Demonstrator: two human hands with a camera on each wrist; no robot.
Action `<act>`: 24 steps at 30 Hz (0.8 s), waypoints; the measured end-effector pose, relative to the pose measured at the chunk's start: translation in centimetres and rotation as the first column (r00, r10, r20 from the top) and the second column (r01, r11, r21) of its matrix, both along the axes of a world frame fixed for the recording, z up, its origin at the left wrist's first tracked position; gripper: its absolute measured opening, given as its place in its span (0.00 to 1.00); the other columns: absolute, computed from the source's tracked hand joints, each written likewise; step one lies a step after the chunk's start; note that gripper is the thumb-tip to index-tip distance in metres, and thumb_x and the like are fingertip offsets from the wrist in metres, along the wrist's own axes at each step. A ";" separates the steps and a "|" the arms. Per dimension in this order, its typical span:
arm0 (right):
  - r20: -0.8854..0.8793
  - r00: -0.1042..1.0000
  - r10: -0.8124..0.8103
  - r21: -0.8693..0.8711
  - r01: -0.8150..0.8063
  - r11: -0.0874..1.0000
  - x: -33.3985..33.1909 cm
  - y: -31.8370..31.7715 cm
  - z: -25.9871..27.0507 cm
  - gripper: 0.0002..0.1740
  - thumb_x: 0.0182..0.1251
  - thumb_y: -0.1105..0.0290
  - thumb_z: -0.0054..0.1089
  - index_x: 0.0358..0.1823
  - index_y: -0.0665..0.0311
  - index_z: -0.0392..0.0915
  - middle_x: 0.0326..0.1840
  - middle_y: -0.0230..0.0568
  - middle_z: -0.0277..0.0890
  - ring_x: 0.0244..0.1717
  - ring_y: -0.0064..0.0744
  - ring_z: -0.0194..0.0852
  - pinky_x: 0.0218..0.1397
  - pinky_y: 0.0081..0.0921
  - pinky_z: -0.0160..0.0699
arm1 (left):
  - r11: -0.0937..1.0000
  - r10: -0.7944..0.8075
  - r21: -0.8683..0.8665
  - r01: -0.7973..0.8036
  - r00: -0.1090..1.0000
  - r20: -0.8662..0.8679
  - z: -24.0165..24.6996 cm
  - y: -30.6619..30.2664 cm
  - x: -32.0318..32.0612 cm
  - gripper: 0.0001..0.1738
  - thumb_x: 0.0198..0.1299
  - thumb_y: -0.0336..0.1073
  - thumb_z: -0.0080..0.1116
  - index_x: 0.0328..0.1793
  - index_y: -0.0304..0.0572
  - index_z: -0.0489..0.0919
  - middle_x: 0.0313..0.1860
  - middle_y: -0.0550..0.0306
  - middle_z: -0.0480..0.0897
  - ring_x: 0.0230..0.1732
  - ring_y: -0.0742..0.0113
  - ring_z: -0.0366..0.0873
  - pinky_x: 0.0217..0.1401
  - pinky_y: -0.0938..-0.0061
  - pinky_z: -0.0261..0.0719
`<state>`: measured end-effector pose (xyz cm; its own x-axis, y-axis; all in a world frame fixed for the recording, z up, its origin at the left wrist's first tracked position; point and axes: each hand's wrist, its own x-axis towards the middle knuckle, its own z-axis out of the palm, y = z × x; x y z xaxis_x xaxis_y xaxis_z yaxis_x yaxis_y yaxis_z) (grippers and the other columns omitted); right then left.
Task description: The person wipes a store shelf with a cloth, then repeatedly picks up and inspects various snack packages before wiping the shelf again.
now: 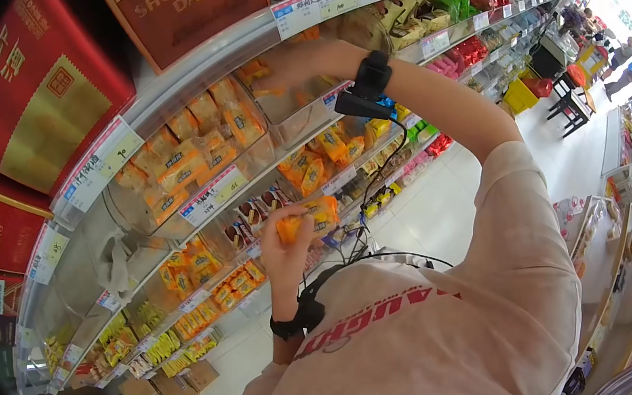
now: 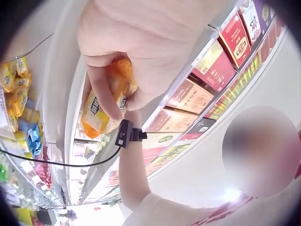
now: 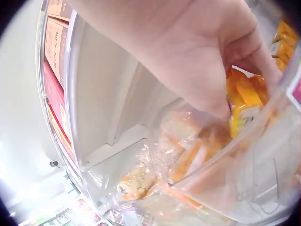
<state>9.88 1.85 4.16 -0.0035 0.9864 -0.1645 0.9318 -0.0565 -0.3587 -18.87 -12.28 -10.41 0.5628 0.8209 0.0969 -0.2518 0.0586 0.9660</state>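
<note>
In the head view my left hand (image 1: 286, 257) holds an orange wrapped snack packet (image 1: 324, 214) in front of the lower shelves. The left wrist view shows that packet (image 2: 101, 106) with fingers curled round it. My right hand (image 1: 304, 66) reaches into a clear bin on the upper shelf and is blurred in the head view. In the right wrist view its thumb and fingers close about an orange-yellow packet (image 3: 245, 101) behind the bin's clear front wall (image 3: 244, 174). Beside that hand lie more snacks in clear wrappers with orange print (image 3: 188, 155).
A neighbouring bin of orange-printed packets (image 1: 195, 154) stands left of the right hand. Price labels (image 1: 213, 195) line the shelf edges. Boxed goods (image 1: 190, 8) stand along the top. A thin black cable (image 2: 70, 165) hangs from the right wrist's camera. Other people are far down the aisle.
</note>
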 end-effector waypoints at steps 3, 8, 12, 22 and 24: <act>-0.003 0.998 0.059 -0.201 -0.058 0.978 0.5 -0.6 0.9 0.45 0.76 0.35 0.49 0.69 0.74 0.73 0.50 0.58 0.88 0.48 0.47 0.90 0.59 0.44 0.83 | 0.999 0.040 -0.020 -0.040 0.999 0.020 0.1 -0.2 0.9 0.10 0.72 0.28 0.65 0.56 0.35 0.80 0.57 0.54 0.80 0.43 0.70 0.83 0.37 0.73 0.91; -0.080 0.990 0.113 -0.166 -0.125 0.978 1.7 -2.6 1.2 0.49 0.75 0.32 0.47 0.77 0.72 0.66 0.62 0.60 0.83 0.51 0.47 0.90 0.66 0.42 0.79 | 0.998 0.061 0.024 -0.060 0.998 -0.018 0.3 -0.4 2.4 0.09 0.72 0.28 0.65 0.55 0.35 0.80 0.56 0.56 0.80 0.46 0.71 0.81 0.36 0.73 0.90; -0.056 0.973 0.226 0.011 -0.225 0.974 4.3 -2.6 1.3 0.49 0.73 0.32 0.50 0.78 0.69 0.67 0.74 0.62 0.73 0.53 0.49 0.89 0.71 0.41 0.76 | 0.992 0.124 0.029 -0.122 0.991 -0.045 1.1 -0.7 3.4 0.09 0.72 0.28 0.65 0.55 0.36 0.81 0.53 0.57 0.80 0.48 0.71 0.81 0.35 0.73 0.90; -0.090 0.989 0.114 -0.119 -0.125 0.985 5.8 -1.4 0.9 0.29 0.60 0.53 0.73 0.40 0.79 0.79 0.36 0.50 0.84 0.35 0.39 0.92 0.31 0.31 0.88 | 0.983 0.179 0.047 -0.175 0.979 -0.101 1.2 -1.2 4.9 0.08 0.73 0.30 0.65 0.54 0.37 0.81 0.53 0.59 0.81 0.50 0.73 0.80 0.38 0.74 0.92; -0.190 0.965 0.181 -0.182 -0.215 0.959 5.0 -0.3 0.5 0.28 0.60 0.52 0.72 0.32 0.77 0.78 0.34 0.51 0.83 0.32 0.36 0.91 0.29 0.28 0.87 | 0.981 0.191 0.053 -0.186 0.976 -0.109 1.0 -1.0 4.8 0.08 0.73 0.30 0.65 0.54 0.37 0.81 0.53 0.59 0.81 0.51 0.73 0.80 0.38 0.74 0.92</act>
